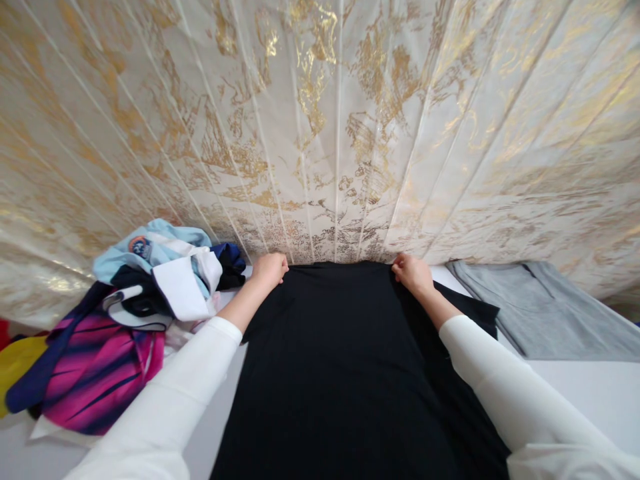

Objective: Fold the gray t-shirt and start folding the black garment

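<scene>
A black T-shirt (345, 360) lies spread on the white table, its far edge close to the curtain. At the far left corner of that edge, my left hand (271, 269) is closed on the cloth. My right hand (412, 272) pinches the far right corner in the same way. Between the hands the edge runs nearly straight. A short sleeve sticks out past my right wrist, and the cloth under my right forearm is loosely folded. The shirt's near end runs out of the bottom of the view.
To the left is a heap of clothes with a light blue garment (165, 243), a pink and navy striped one (105, 373) and a yellow one (23, 367). A folded grey garment (555, 310) lies at right on the white table (585, 393). Behind hangs a white and gold curtain (320, 133).
</scene>
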The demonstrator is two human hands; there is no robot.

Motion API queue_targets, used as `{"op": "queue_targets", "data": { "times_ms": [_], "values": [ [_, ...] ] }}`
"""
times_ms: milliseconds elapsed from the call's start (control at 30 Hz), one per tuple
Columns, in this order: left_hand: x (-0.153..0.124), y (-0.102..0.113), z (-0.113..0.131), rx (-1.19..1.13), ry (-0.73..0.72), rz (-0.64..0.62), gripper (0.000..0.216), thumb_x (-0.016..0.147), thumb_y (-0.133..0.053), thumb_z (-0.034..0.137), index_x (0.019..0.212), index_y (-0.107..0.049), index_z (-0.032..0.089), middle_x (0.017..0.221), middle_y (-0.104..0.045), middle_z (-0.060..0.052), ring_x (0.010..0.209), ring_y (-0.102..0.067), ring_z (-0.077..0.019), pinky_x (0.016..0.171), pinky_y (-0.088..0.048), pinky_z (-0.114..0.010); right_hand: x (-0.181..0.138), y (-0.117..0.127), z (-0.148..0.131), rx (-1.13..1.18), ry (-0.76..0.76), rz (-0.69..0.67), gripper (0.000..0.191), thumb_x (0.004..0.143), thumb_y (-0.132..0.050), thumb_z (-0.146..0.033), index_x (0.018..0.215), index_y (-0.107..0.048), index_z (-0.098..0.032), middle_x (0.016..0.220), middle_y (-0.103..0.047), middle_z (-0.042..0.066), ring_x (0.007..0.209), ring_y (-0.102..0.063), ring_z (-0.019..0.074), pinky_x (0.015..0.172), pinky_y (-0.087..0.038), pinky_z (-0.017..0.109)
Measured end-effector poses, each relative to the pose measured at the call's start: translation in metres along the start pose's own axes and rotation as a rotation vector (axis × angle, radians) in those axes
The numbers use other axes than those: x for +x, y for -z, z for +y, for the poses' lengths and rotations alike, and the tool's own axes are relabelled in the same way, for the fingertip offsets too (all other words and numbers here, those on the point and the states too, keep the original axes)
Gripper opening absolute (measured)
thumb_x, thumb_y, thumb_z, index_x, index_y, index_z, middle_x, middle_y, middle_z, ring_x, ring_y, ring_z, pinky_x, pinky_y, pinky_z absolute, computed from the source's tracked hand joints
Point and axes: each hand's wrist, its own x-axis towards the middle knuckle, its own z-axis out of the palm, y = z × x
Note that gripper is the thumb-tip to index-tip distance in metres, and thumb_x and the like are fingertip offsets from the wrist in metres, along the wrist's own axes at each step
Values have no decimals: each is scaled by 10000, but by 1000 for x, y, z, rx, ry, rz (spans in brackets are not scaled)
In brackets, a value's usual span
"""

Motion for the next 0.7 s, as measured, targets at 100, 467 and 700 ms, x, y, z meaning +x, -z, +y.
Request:
{"op": "queue_targets", "data": {
  "times_ms": [100, 467, 700],
  "values": [
    [-1, -11, 4, 58, 1, 39, 92, 849, -567, 207, 827, -652, 179, 861, -686, -72, 812, -661, -227, 738, -458, -302, 1, -6, 1, 19, -28, 7, 148, 841, -481, -220, 865, -627, -207, 568, -656, 10, 565, -627, 156, 528, -390, 233],
    [-118, -1, 20, -15, -323, 200, 369, 932, -373, 133, 1277, -491, 188, 1309, -493, -90, 1206, -498, -211, 1045, -384, -327, -98, 29, -12, 183, 337, -107, 358, 856, -497, -219, 1214, -504, -202, 1219, -636, 96, 1100, -616, 202, 935, -475, 312],
    [-205, -38, -17, 89, -392, 73, 595, 964, -355, 507, 1481, -282, 221, 1513, -337, -78, 1366, -347, -271, 1084, -353, -428, -222, 5, 41, 19, 568, -48, 734, 879, -469, -505, 1492, -69, -448, 1539, -285, -12, 1370, -342, 298, 1049, -387, 555]
  ]
}}
